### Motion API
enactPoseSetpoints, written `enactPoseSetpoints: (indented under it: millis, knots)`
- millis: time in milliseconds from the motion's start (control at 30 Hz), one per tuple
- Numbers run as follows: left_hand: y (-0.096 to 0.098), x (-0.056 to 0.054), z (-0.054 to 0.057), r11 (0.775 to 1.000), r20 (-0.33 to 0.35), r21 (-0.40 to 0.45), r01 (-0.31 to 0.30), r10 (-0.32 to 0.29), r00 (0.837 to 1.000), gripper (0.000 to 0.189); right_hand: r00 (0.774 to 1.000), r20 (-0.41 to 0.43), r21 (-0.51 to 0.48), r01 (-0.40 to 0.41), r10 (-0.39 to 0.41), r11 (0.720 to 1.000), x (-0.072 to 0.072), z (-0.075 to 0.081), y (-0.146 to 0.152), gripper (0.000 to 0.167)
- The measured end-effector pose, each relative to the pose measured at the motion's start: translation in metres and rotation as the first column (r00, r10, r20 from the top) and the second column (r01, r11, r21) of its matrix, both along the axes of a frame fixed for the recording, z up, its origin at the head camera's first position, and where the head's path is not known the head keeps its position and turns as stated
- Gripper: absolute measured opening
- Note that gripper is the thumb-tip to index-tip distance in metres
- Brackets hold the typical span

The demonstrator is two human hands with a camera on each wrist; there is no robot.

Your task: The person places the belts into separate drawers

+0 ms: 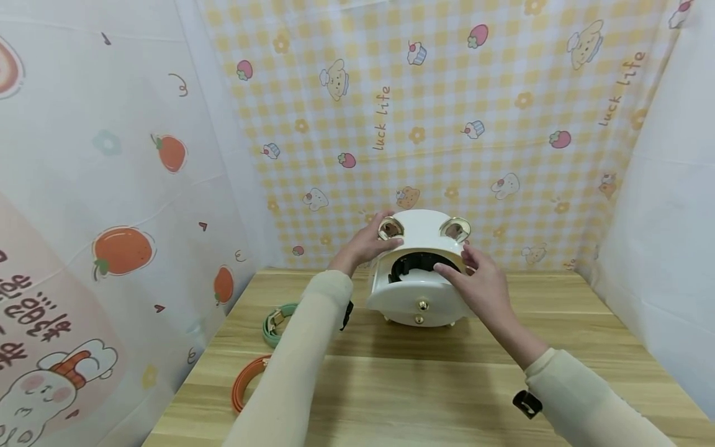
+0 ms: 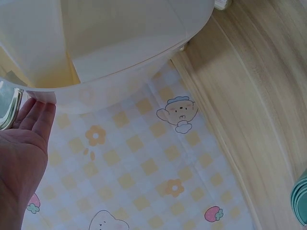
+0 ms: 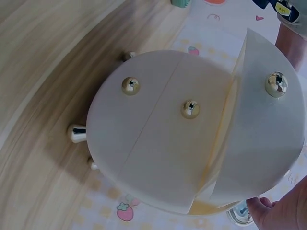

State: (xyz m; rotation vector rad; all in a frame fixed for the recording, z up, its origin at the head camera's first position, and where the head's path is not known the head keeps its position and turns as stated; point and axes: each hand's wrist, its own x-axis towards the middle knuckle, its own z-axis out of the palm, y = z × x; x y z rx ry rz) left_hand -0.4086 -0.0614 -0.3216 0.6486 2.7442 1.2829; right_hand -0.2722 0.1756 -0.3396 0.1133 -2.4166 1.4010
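Note:
A white storage box (image 1: 422, 231) with gold-rimmed ears stands on the table, its top drawer (image 1: 421, 295) pulled out. Inside the drawer lies a coiled black belt (image 1: 419, 261). My left hand (image 1: 365, 245) touches the box's upper left corner by the ear, with straight fingers (image 2: 41, 117) against the side. Over at the opposite side, my right hand (image 1: 486, 285) has its thumb stretched across the drawer opening, close to the black belt. Its other fingers rest at the box's right side, partly hidden. In the right wrist view, gold knobs (image 3: 190, 109) show on the drawer fronts.
On the left of the wooden table (image 1: 385, 397) lie a coiled green belt (image 1: 272, 326) with a gold buckle and a coiled orange belt (image 1: 241, 385), partly behind my left sleeve. A patterned cloth (image 1: 391, 124) hangs behind the box.

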Motion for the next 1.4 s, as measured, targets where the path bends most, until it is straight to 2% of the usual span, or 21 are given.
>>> enactPoseSetpoints:
  millis: [167, 367, 700, 967, 1400]
  knots:
    - [0.000, -0.001, 0.000, 1.000, 0.003, 0.005, 0.002, -0.002, 1.000, 0.078, 1.000, -0.010, -0.039, 0.009, -0.010, 0.999, 0.002, 0.000, -0.001, 0.092]
    - [0.000, 0.000, -0.001, 1.000, 0.006, 0.009, 0.007, -0.007, 1.000, 0.079, 0.998, -0.061, -0.095, 0.015, -0.021, 0.995, 0.005, 0.001, -0.008, 0.087]
    - [0.001, -0.001, -0.002, 1.000, -0.011, -0.001, -0.001, 0.001, 1.000, 0.077, 0.996, -0.078, -0.139, 0.035, -0.046, 0.990, 0.012, 0.004, -0.020, 0.080]
    - [0.000, -0.001, -0.003, 1.000, -0.013, -0.001, -0.004, 0.004, 1.000, 0.078, 0.988, -0.142, -0.174, 0.041, -0.066, 0.984, 0.017, 0.002, -0.031, 0.072]
    - [0.001, 0.003, 0.000, 1.000, -0.005, 0.000, -0.006, 0.006, 1.000, 0.077, 0.973, -0.192, -0.256, 0.074, -0.126, 0.964, 0.031, -0.003, -0.043, 0.070]
